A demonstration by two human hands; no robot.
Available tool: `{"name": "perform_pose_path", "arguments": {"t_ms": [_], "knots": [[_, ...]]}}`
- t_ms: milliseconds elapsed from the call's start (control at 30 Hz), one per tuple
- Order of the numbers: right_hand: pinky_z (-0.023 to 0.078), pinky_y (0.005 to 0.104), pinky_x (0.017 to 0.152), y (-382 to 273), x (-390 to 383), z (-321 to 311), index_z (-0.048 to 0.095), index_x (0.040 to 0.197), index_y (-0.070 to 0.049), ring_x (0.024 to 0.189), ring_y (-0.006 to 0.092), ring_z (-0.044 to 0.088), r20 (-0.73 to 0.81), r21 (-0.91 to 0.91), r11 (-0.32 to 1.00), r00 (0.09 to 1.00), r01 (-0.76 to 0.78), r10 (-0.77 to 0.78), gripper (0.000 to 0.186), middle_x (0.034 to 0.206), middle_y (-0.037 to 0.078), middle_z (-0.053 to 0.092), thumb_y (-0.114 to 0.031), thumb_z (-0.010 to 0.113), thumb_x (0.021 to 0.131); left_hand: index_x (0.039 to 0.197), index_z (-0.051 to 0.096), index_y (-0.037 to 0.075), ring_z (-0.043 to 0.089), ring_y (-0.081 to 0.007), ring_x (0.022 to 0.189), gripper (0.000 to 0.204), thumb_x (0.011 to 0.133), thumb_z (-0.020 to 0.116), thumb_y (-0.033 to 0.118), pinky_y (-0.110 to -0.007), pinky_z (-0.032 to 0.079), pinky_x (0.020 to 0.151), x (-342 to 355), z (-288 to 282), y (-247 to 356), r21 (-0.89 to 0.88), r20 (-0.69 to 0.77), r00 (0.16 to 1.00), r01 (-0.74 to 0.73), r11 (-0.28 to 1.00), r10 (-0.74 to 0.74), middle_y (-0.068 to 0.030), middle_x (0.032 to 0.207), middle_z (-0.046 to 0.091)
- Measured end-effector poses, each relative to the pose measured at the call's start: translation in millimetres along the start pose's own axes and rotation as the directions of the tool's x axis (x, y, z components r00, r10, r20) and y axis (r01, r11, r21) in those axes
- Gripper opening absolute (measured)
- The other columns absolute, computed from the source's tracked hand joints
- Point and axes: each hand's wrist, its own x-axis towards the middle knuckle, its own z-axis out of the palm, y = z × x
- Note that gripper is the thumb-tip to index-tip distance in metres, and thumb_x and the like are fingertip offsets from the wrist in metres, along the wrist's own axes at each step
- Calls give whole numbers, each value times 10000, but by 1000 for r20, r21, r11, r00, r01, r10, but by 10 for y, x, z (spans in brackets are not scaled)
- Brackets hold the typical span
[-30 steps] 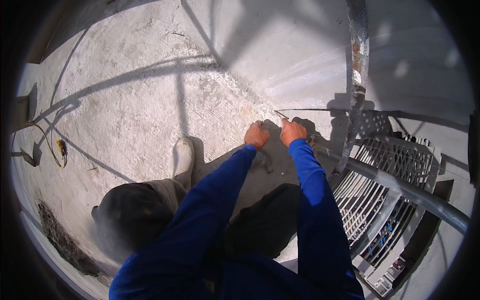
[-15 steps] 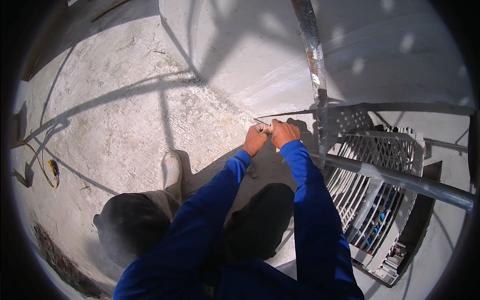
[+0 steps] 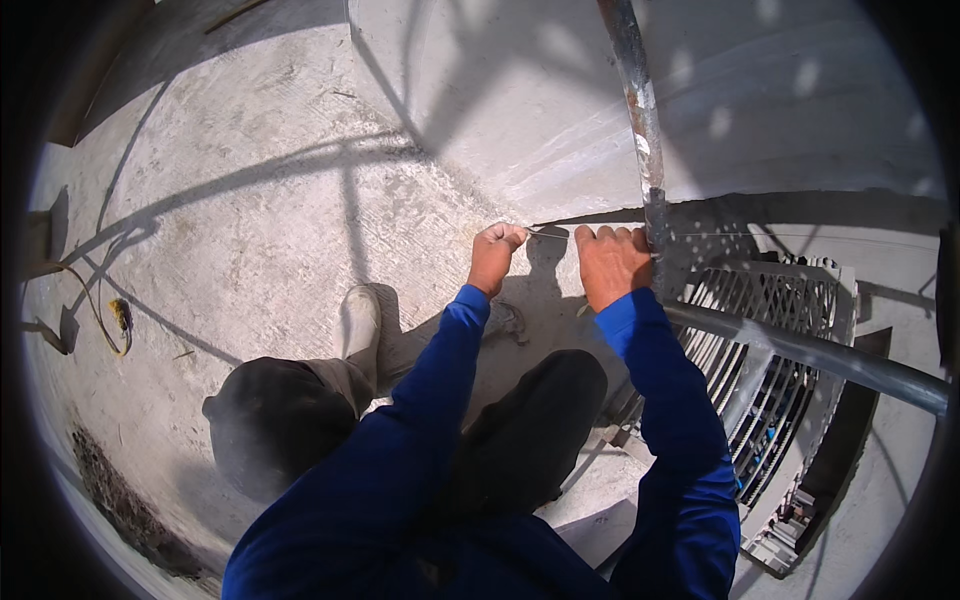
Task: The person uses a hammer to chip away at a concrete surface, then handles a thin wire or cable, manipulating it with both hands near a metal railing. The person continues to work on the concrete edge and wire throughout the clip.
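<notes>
My left hand (image 3: pixel 495 258) is closed in a pinch on a thin line (image 3: pixel 550 235), above the floor beside the base of the pale wall. A short stretch of that line crosses to my right hand (image 3: pixel 612 266), whose fingers are curled closed on it, knuckles up. Past the right hand the line carries on to the right, pulled straight, behind the upright pole. My right hand is right beside that rusty, paint-spotted metal pole (image 3: pixel 640 110) and may touch it. Whatever else lies inside either hand's fingers is hidden.
A grey metal pipe (image 3: pixel 810 355) runs from the pole toward the right. Under it, white slatted framework (image 3: pixel 770 290) shows by an opening in the floor. At the left lies a yellow object (image 3: pixel 121 314) with a cord. My shoe (image 3: pixel 360 325) rests on the rough concrete (image 3: pixel 240 220).
My hands were together and have parted. The right hand has moved right to the pole, the left slightly left. Line now shows between them. The view has shifted a little.
</notes>
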Motion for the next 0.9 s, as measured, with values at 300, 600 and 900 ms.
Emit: {"name": "perform_pose_path", "arguments": {"t_ms": [300, 600, 900], "knots": [[519, 439, 594, 108, 103, 162, 548, 872, -106, 671, 320, 670, 69, 242, 964, 989, 110, -130, 80, 696, 111, 657, -102, 567, 795, 981, 673, 20, 634, -147, 867, 169, 850, 630, 118, -275, 480, 825, -10, -12, 201, 648, 317, 884, -466, 602, 344, -24, 834, 665], [502, 474, 592, -52, 44, 644, 562, 907, -137, 649, 347, 658, 105, 359, 932, 994, -50, 13, 92, 673, 133, 649, -225, 546, 888, 891, 664, 34, 533, -79, 640, 87, 885, 640, 117, -245, 444, 590, -170, 242, 271, 271, 275, 961, -113, 956, 36, -2, 757, 626], [489, 498, 609, -96, 44, 684, 565, 915, -119, 682, 381, 651, 222, 302, 943, 973, -136, 69, 109, 692, 151, 653, -223, 550, 888, 847, 663, 15, 542, -74, 722, 50, 854, 664, 64, -235, 445, 671, -93, 204, -182, 26, 144, 986, 75, 997, -78, 2, 765, 634]]}}
